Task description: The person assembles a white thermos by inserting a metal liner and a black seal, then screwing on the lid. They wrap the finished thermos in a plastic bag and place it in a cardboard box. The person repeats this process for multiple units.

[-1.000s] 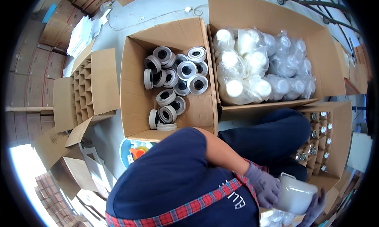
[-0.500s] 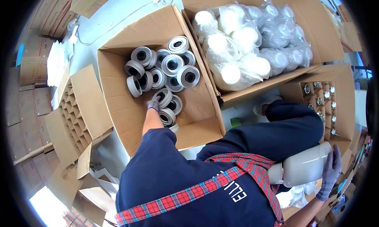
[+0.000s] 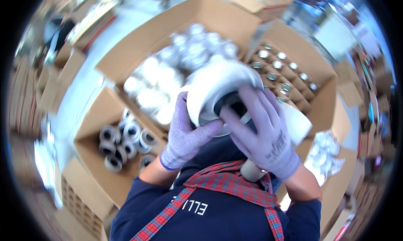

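Note:
In front of my chest I hold up a round white lid-like piece (image 3: 210,85) with a dark hollow centre, blurred by motion. My left hand (image 3: 191,136), in a pale purple glove, grips its left rim with the thumb underneath. The gloved right hand (image 3: 264,130) is closed on the right side, its fingers reaching over the dark opening. A pale grey bottle-like vessel (image 3: 252,171) rests across my lap, largely hidden behind the right hand and forearm. More white ring-shaped pieces with dark centres (image 3: 131,132) lie in the cardboard box (image 3: 94,174) on the left.
A large carton (image 3: 168,29) ahead holds plastic-wrapped white pieces (image 3: 163,73). To its right, a divided carton (image 3: 323,75) holds several silver-topped items (image 3: 277,65). Another divided carton (image 3: 79,199) stands at the lower left. Plastic-wrapped items (image 3: 323,151) lie at the right.
My left hand has come out of the left box with a white lid-like piece. My right hand has left the grey vessel and joined it on the piece. The view has turned right.

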The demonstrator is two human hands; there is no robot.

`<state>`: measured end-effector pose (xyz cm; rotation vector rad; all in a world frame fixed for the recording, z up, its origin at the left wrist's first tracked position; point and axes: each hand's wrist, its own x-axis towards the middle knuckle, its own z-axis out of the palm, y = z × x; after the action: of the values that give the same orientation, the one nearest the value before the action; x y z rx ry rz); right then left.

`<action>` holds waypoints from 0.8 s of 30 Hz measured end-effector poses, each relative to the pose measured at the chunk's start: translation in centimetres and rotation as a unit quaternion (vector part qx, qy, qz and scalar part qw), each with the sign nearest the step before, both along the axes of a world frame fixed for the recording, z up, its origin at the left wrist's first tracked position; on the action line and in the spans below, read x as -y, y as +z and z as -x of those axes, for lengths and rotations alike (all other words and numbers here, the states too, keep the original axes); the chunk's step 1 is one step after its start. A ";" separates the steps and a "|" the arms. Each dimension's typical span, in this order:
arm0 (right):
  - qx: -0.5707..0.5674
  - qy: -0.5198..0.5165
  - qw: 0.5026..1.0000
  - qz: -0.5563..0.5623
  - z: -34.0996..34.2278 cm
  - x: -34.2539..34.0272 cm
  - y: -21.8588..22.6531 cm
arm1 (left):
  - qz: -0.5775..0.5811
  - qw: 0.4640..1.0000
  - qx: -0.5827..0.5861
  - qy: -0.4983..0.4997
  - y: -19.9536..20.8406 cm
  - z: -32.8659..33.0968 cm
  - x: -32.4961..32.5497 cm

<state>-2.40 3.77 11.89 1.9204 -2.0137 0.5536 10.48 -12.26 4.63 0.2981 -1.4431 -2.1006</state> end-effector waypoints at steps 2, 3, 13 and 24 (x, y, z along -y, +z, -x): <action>0.074 -0.091 0.990 0.078 2.9 -2.7 0.1 | 0.024 0.995 -0.094 -0.001 2.2 5.6 -3.4; 0.134 -0.122 0.982 0.059 4.4 -5.2 0.4 | 0.042 0.994 -0.094 -0.026 3.0 8.1 -4.8; 0.286 -0.286 0.876 0.262 13.4 -14.6 -0.2 | 0.204 0.952 -0.120 -0.195 3.9 20.8 -13.3; 0.223 -0.319 0.871 0.299 17.1 -16.5 -4.0 | 0.072 0.950 -0.077 -0.294 3.2 25.9 -16.0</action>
<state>-19.51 20.29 7.84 0.7418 -2.1939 1.3120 -15.42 3.73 7.85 -0.3984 -1.7249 -2.3785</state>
